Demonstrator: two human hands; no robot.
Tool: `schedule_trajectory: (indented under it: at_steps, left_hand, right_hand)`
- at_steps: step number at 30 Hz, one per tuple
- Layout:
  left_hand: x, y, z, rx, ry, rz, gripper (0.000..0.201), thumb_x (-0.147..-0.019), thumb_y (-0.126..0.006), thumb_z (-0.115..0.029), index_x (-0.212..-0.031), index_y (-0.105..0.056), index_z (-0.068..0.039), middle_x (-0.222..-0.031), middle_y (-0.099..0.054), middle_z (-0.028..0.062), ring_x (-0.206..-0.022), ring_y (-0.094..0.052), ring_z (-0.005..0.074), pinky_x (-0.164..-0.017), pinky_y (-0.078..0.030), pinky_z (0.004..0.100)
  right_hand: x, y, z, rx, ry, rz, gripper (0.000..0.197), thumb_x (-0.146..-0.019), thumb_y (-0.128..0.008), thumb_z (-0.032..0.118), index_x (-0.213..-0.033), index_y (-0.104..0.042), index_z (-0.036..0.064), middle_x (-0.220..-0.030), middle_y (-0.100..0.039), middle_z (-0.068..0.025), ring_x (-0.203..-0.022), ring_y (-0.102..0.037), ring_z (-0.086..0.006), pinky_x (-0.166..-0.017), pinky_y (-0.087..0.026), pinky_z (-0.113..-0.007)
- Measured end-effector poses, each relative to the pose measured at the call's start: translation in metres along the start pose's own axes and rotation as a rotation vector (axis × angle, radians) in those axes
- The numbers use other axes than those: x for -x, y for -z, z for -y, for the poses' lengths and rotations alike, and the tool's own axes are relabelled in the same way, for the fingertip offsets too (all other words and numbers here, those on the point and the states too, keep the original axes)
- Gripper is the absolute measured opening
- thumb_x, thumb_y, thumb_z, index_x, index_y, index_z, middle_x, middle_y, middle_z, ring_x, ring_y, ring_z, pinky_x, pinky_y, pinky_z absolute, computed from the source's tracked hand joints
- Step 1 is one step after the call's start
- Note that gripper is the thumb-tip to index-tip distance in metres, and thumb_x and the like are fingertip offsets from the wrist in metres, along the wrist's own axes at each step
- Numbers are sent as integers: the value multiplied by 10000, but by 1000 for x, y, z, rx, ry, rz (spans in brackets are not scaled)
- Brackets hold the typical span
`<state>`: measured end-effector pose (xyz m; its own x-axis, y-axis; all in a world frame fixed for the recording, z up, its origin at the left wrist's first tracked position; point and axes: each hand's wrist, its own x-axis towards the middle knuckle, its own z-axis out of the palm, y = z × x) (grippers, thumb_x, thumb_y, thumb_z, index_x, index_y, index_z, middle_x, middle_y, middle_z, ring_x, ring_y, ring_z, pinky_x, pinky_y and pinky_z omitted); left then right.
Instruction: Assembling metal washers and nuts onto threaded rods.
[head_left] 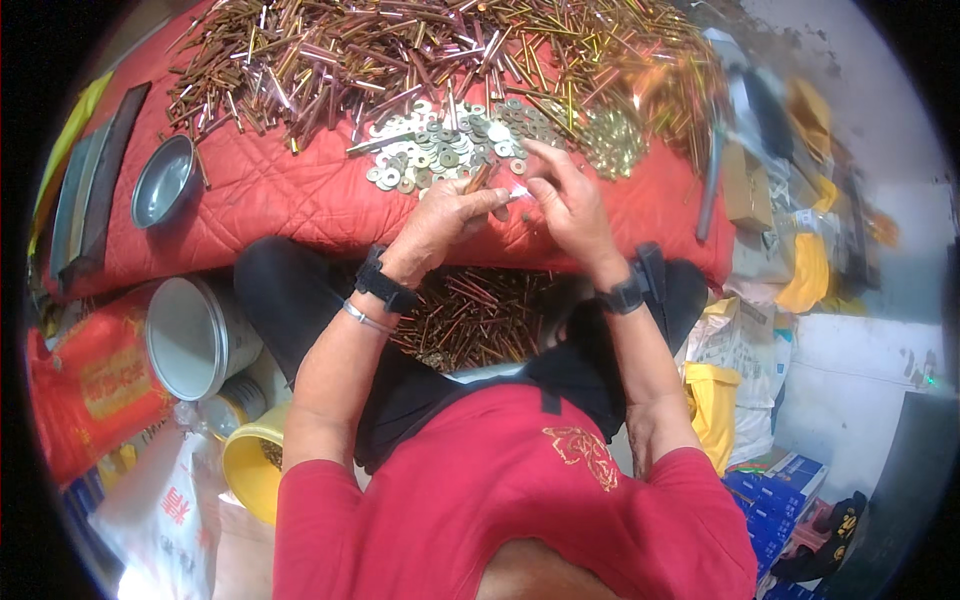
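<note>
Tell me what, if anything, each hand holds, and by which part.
The left hand holds brownish rods by their near ends, far ends sticking out. Whether the right hand holds anything cannot be told.

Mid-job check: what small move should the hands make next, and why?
Probably ease the right hand toward the loose washers. The left hand pinches copper-coloured rods, while the right thumb and index finger stand apart, with washers close by on their left. Whether the right hand holds anything small is hard to tell.
</note>
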<state>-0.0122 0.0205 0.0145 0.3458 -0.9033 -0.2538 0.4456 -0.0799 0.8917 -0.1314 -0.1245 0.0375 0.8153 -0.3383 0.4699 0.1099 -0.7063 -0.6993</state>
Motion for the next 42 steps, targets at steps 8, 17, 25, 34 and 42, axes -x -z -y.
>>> schedule_trajectory:
  at_steps: [8,17,25,34,42]
  left_hand:
    - [-2,-7,-1,29,-49,-26,204,-870,-646,-259,-768,-638,-82,-532,-381,-97,-442,-285,23,-423,-172,221]
    - [-2,1,4,-62,46,-20,205,-875,-629,-247,-775,-637,-68,-526,-404,-84,-415,-304,30,-396,-191,207]
    - [-1,-7,0,33,73,-12,192,-903,-599,-203,-787,-611,-51,-525,-385,-83,-411,-286,24,-391,-186,202]
    - [-2,-7,-2,59,96,-65,199,-909,-598,-209,-789,-612,-51,-534,-386,-84,-423,-286,27,-401,-189,204]
    - [-1,-16,10,-102,16,-23,163,-889,-634,-213,-793,-620,-83,-552,-440,-73,-437,-331,31,-409,-206,205]
  right_hand:
    - [3,5,8,16,-176,70,377,-906,-555,118,-1279,-513,82,-1028,-623,-161,-830,-624,-272,-740,-484,-340]
    - [0,-4,2,-15,-172,33,317,-907,-561,149,-1212,-547,64,-1042,-638,-197,-882,-632,-353,-725,-495,-424]
    - [2,1,4,34,-164,0,292,-899,-567,137,-1181,-556,64,-981,-649,-194,-898,-634,-357,-730,-498,-426]
    - [-1,-1,-5,-108,-106,30,242,-909,-522,121,-1127,-590,43,-1026,-646,-165,-944,-626,-330,-828,-491,-392]
    - [4,5,-15,-154,-74,87,252,-896,-527,73,-1139,-586,42,-1066,-631,-191,-999,-622,-326,-839,-489,-376]
